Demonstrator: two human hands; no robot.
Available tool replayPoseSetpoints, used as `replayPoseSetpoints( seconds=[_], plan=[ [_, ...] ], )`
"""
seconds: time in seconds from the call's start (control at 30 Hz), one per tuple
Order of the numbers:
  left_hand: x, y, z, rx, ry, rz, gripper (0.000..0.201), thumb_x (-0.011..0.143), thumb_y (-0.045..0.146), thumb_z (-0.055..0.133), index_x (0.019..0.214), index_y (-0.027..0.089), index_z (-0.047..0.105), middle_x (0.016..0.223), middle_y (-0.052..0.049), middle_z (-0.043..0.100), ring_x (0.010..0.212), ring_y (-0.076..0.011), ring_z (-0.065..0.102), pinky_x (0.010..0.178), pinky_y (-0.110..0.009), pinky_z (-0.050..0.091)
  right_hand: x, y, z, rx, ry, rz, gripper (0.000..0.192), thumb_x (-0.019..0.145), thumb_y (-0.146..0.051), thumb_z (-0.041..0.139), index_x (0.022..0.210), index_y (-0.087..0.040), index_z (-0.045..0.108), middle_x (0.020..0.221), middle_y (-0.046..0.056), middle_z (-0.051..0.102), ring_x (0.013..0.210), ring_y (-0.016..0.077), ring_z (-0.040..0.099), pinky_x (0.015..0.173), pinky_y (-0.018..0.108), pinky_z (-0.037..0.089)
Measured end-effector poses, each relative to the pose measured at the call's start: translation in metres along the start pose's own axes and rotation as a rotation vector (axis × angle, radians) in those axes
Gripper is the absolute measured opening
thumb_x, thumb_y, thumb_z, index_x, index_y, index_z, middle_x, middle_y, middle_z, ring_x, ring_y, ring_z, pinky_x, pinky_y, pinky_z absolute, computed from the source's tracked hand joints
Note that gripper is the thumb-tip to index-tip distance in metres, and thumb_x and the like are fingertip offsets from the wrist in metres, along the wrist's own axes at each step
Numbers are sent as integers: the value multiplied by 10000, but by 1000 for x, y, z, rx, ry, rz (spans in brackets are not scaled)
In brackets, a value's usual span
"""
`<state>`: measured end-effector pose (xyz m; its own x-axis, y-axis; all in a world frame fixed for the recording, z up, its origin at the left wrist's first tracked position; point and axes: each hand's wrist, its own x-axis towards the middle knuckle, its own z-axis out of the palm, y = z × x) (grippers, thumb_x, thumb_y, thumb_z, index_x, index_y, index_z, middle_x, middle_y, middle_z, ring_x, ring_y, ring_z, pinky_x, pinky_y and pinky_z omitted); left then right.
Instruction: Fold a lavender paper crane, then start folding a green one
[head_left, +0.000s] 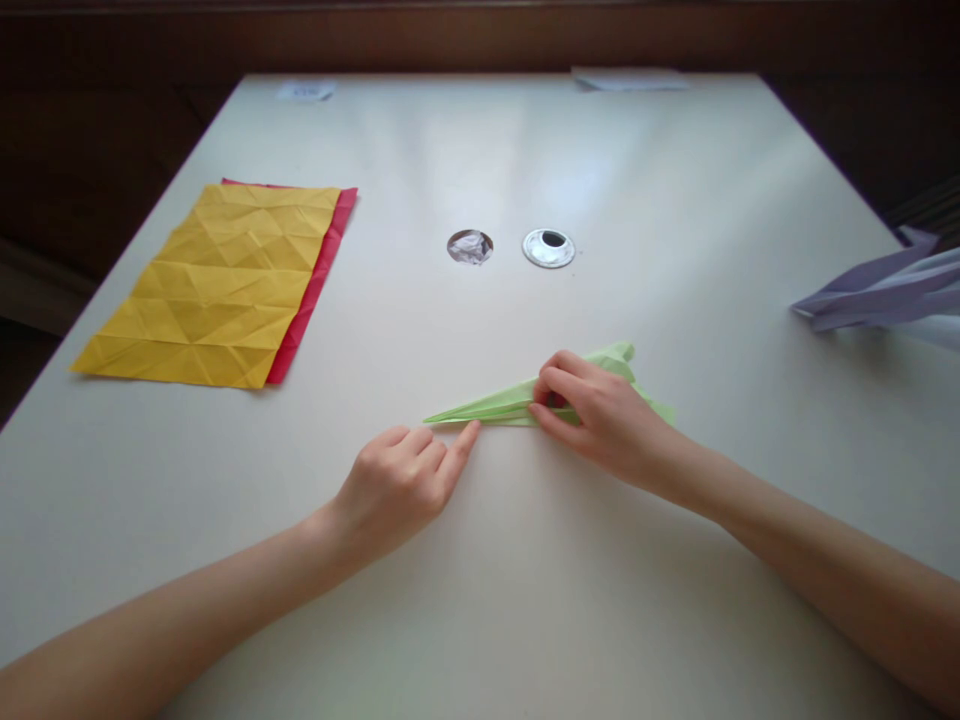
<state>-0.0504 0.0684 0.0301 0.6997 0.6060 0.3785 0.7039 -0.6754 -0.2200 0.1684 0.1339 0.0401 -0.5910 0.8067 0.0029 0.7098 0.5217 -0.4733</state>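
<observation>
A folded light-green paper (495, 402) lies on the white table, narrowing to a point on its left and fanning out in loose flaps on its right. My right hand (600, 415) pinches its near edge around the middle, thumb below and fingers curled over the folds. Close to the pointed end, my left hand (401, 475) is mostly curled, with one digit stretched out and its tip touching the near edge. What the curled left fingers grip at the tip is partly hidden by the knuckles.
A creased yellow sheet (217, 290) lies over a red sheet (315, 290) at the left. Crumpled paper (471, 247) fills a round table hole beside a metal grommet (548, 248). A folded purple-grey paper (862, 290) juts in at right. White paper (630, 80) lies at the far edge.
</observation>
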Motion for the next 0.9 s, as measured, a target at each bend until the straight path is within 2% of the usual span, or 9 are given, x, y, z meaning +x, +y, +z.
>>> replayPoseSetpoints(
  seconds=[0.63,0.9],
  plan=[
    [-1,-2,6,-22,-46,-31,395,729,-49,451,1073,92,582,471,48,479,462,-115,470,457,-265,299,0,-1,0,-1,-17,8,110,788,-159,442,680,-179,449,780,26,498,614,112,471,588,240,347],
    [-3,-5,12,-133,-26,-102,293,773,37,510,1040,126,594,509,47,537,507,-116,496,507,-256,340,-1,0,-1,-26,-17,23,112,797,-166,444,686,-176,459,773,20,499,612,107,473,584,231,343]
  ],
)
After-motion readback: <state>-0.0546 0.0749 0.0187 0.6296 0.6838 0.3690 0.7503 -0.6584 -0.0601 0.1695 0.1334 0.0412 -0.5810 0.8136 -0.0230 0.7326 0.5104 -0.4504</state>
